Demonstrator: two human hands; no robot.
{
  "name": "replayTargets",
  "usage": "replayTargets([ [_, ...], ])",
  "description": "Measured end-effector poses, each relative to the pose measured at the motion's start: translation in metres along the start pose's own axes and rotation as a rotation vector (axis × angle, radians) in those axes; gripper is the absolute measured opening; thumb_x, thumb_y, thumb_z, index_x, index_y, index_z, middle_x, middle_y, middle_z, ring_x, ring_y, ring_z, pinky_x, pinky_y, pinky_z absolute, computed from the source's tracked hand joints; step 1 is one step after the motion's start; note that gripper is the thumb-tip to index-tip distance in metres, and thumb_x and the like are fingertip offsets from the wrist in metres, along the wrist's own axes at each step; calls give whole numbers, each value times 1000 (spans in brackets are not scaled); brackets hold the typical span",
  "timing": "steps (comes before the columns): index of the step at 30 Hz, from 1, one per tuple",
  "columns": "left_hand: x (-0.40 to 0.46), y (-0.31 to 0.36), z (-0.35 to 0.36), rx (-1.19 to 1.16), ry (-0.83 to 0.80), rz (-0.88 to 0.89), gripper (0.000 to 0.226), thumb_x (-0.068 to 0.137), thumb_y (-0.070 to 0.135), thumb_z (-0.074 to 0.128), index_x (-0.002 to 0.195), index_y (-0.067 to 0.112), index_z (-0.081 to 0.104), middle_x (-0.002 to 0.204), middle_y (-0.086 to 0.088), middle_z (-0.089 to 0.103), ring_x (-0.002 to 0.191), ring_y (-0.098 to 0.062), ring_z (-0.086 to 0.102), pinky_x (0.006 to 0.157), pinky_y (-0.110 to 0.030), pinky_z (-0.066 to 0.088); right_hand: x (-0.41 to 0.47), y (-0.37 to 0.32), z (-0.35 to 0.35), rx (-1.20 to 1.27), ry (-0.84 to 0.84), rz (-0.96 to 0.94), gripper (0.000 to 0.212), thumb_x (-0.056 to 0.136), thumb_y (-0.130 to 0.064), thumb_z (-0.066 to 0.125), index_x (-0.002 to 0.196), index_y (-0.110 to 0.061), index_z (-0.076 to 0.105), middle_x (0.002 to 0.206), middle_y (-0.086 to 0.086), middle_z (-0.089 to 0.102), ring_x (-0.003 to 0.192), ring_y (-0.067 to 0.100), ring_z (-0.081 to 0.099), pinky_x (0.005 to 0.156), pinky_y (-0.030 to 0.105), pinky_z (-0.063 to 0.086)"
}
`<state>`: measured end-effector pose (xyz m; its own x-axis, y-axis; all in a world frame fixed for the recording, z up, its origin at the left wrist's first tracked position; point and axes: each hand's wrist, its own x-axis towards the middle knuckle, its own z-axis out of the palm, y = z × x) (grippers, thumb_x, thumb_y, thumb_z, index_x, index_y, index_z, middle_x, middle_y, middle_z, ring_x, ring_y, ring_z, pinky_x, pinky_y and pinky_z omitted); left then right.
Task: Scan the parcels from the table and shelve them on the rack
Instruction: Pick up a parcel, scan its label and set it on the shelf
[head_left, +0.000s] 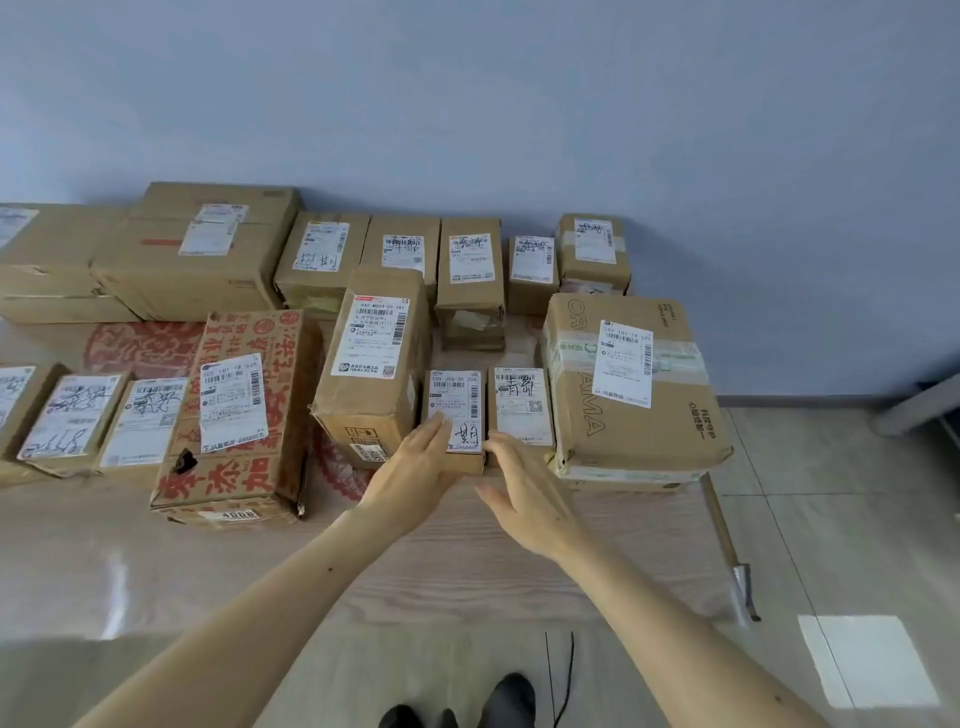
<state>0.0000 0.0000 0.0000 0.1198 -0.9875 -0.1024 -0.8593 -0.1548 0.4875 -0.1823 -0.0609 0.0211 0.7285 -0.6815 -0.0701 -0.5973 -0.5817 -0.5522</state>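
Observation:
Several cardboard parcels with white shipping labels lie on a wooden table (467, 561). A small flat parcel (460, 400) sits near the front middle, between a taller box (371, 358) and another small flat parcel (522, 402). My left hand (415, 473) rests with its fingers on the small parcel's left near corner. My right hand (524, 493) touches its right near corner, fingers spread. Both hands flank the parcel and neither has closed around it. No rack or scanner shows.
A red printed box (244, 415) stands front left, and a large taped box (628, 384) sits at the table's right edge. More parcels line the blue wall (519, 104) behind. Tiled floor (831, 519) lies to the right; my shoes (498, 701) show below.

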Motion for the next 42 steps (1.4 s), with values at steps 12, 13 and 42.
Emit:
replayTargets([
  [12, 3, -9, 28, 104, -53, -42, 82, 99, 31, 60, 157, -2, 12, 165, -23, 8, 155, -35, 1, 125, -41, 10, 18, 4, 29, 26, -151, 93, 65, 102, -30, 55, 156, -12, 25, 168, 1, 9, 153, 19, 18, 122, 38, 24],
  [13, 3, -9, 28, 99, -49, -48, 83, 99, 31, 61, 157, -1, 10, 165, -22, 9, 155, -34, 1, 124, -41, 10, 17, 4, 29, 70, -152, 107, 65, 102, -28, 55, 156, -13, 24, 168, -1, 8, 153, 17, 17, 122, 37, 23],
  [42, -25, 0, 27, -98, -143, -219, 71, 102, 19, 55, 160, 19, 13, 169, -8, 1, 146, -46, 16, 114, -51, 28, -13, -6, 48, 378, -107, 253, 69, 100, -17, 56, 158, -20, 18, 165, -3, 23, 151, 14, 24, 122, 42, 28],
])
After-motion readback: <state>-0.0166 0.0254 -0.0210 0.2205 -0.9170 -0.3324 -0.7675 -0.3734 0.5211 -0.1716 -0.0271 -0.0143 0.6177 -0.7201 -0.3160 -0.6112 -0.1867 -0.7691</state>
